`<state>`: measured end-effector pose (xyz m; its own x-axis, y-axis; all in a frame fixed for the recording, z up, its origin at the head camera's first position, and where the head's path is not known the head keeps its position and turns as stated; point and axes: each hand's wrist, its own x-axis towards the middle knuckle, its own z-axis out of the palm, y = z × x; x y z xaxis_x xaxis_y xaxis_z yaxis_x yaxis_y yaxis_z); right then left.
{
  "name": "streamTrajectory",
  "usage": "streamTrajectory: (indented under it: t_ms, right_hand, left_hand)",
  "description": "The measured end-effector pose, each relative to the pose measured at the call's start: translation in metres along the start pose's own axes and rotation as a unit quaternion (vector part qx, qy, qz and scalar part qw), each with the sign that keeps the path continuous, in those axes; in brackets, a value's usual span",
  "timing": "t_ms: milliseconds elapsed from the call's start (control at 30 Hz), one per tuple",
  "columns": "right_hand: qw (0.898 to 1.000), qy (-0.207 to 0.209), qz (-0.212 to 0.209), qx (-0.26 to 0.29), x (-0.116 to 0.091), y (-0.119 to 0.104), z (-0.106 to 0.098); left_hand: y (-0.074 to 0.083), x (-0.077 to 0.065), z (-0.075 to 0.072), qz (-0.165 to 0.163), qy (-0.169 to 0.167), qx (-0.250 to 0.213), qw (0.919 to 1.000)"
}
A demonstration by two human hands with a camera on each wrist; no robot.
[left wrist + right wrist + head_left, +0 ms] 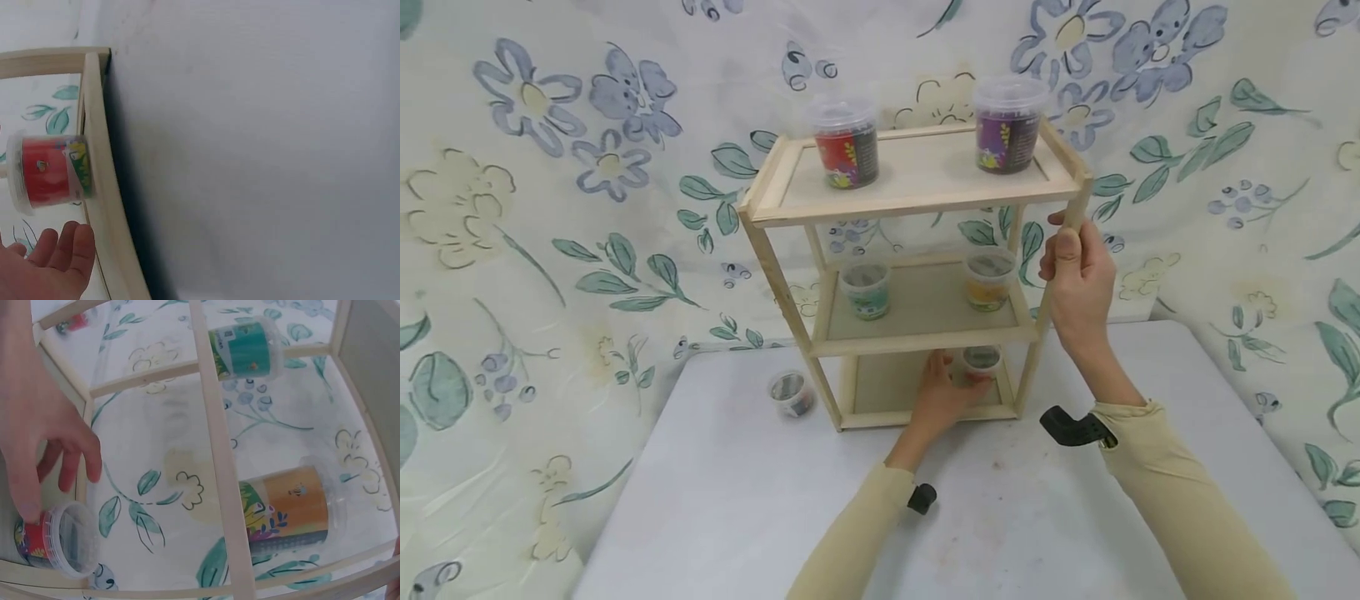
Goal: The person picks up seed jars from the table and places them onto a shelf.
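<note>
In the head view my right hand (pixel 1081 279) grips the right front post of a wooden three-tier shelf rack (pixel 925 340), thumb in front. My left hand (pixel 943 390) reaches onto the bottom shelf beside a small red-labelled plastic tub (pixel 982 360). Seen from the right wrist, the left thumb is right at the red tub's (pixel 74 540) side, while the other fingers (pixel 92 456) hang loosely apart from it. The left wrist view shows the relaxed fingers (pixel 81 250) a short way off the tub (pixel 53 172).
A teal tub (pixel 867 290) and an orange tub (pixel 988 282) stand on the middle shelf. Up top are a red tub (pixel 847 150) and a purple tub (pixel 1009 129). Another tub (pixel 792 394) sits on the white table (pixel 730 500), left of the rack. Behind hangs a floral sheet (pixel 625 250).
</note>
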<state>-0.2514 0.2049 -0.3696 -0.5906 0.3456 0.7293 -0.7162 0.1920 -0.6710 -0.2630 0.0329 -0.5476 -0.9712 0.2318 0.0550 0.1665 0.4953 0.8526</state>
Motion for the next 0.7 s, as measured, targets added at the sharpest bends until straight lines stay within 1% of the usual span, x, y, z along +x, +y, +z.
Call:
streamTrajectory:
  t_ms: [100, 200, 333, 533, 700]
  right_hand:
    - [1.0, 0.002, 0.002, -0.002, 0.0, 0.001, 0.0]
    - [1.0, 0.007, 0.006, 0.004, 0.001, 0.001, 0.001]
    - [1.0, 0.008, 0.009, 0.009, 0.003, 0.0, -0.002]
    - [1.0, 0.004, 0.005, 0.001, 0.003, -0.001, -0.001]
    - [1.0, 0.002, 0.001, -0.011, 0.002, -0.001, -0.001]
  left_hand:
    - [-0.005, -0.008, -0.005, 0.002, 0.002, -0.013, 0.9999]
    - [-0.008, -0.017, -0.01, -0.002, 0.003, -0.023, 0.9997]
    - [-0.007, -0.028, -0.015, -0.008, 0.005, -0.044, 0.999]
    - [-0.006, -0.045, -0.032, 0.003, 0.005, -0.081, 0.9967]
    - [-0.01, -0.055, -0.045, 0.016, 0.002, -0.076, 0.997]
